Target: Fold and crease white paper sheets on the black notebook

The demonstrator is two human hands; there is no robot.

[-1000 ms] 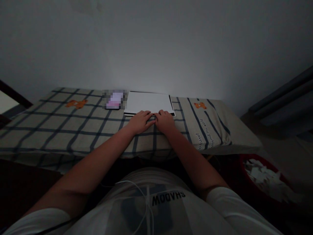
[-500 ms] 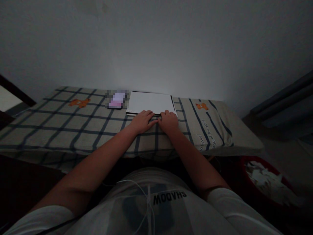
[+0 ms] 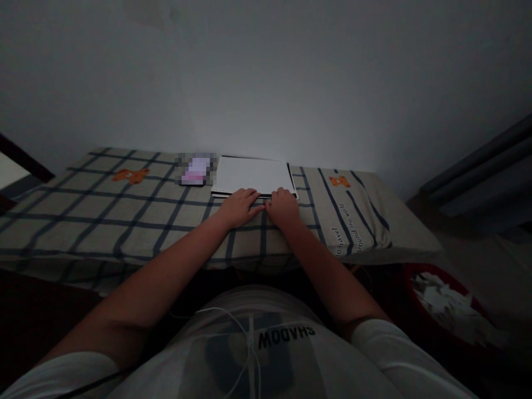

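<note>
At near edge of white pad (image 3: 252,174), left hand (image 3: 238,206) and right hand (image 3: 283,207) lie side by side, fingers flat, loosely spread, fingertips on pad edge, gripping nothing (likely steadying it). Pad flat on checked cloth (image 3: 124,221), beside blurred phone (image 3: 194,169). Cloth print: "Around the world". Shirt (image 3: 286,336): "SHADOW", upside down to camera.

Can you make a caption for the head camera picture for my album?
Two hands, left hand and right hand, rest at the near edge of a white pad on a checked cloth.
</note>
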